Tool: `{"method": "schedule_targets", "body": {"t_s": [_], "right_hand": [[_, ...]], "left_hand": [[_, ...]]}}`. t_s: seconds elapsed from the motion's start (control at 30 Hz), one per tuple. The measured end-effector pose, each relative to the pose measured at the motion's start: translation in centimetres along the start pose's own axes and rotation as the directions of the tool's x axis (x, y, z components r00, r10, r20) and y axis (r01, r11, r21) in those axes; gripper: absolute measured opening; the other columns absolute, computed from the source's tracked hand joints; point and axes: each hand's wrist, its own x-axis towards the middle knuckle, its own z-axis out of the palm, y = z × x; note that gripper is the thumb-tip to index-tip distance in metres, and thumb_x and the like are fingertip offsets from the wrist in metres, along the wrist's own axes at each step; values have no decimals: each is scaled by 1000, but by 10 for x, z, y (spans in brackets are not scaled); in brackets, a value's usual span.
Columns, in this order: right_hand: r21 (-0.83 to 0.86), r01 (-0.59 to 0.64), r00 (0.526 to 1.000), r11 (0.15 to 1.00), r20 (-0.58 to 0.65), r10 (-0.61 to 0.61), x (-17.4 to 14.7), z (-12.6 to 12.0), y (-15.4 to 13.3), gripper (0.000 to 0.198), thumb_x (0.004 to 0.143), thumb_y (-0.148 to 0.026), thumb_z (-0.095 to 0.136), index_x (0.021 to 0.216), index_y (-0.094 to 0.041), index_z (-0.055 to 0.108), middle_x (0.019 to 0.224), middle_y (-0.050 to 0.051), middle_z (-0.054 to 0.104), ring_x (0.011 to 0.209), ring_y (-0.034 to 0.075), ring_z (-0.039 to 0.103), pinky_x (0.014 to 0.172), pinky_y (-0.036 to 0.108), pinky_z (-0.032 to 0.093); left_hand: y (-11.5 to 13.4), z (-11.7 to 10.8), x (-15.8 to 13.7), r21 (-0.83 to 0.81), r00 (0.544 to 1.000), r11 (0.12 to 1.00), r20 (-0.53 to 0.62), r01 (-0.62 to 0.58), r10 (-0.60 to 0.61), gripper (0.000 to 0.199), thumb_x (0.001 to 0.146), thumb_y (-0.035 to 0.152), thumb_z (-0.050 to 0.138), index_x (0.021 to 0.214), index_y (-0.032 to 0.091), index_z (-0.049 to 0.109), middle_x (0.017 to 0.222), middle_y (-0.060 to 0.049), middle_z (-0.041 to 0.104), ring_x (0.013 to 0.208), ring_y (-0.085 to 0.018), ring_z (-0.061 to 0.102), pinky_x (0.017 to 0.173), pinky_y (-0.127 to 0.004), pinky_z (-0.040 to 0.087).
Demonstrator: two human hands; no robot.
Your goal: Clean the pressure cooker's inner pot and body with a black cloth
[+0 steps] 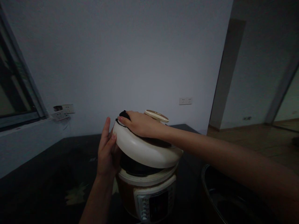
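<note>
Cooker (126, 196) on dark table (46, 169); lid (144, 153) tilted above it, left side raised, right side low at cooker rim. Right hand (142, 125) laid over lid top, thumb by black handle (125, 114); underside hidden, can't make out from here whether clamped. Left hand (107, 154) at lid's raised edge, thumb touching, forefinger apart; remaining grip hidden. Risks, my judgement: uneven hold could let lid skid off rim; sudden drop could pinch left fingers; sideways push could shift cooker.

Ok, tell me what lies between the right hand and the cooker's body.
The head view shows the tilted white lid between the right hand and the cooker's body.
</note>
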Motion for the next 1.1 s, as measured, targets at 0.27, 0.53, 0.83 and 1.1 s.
{"method": "schedule_targets", "body": {"t_s": [0.27,0.53,0.83,1.1], "right_hand": [[146,177,980,973,-122,-160,-72,-1,24,56,96,-43,45,140,-9,45,147,16,44,139,26,37,115,48,28],[425,46,958,904,-275,80,-136,9,81,46,90,-38,55,133,-23,56,142,7,52,133,25,47,111,48,35],[882,-5,723,471,-322,611,-112,16,114,40,80,-55,61,98,-20,71,92,5,74,87,21,68,77,34,53],[324,115,934,939,-357,9,-70,3,102,50,92,-37,49,139,-20,45,142,12,50,130,23,47,112,47,32]], "left_hand": [[3,3,-3,-11,1000,1000,31,4,-4,74,78,30,72,145,31,40,126,-5,65,105,-22,66,84,-28,56],[1,2,-2,-18,1000,1000,-5,12,-12,77,76,29,73,146,31,39,132,-5,61,111,-25,63,89,-31,55],[1,3,-2,-34,1000,999,6,7,-7,79,76,29,73,147,29,37,130,-4,63,108,-25,64,78,-26,58],[0,4,-2,-14,1000,1000,-15,7,-7,78,77,31,72,147,31,36,132,-5,61,111,-26,63,88,-31,56]]}}
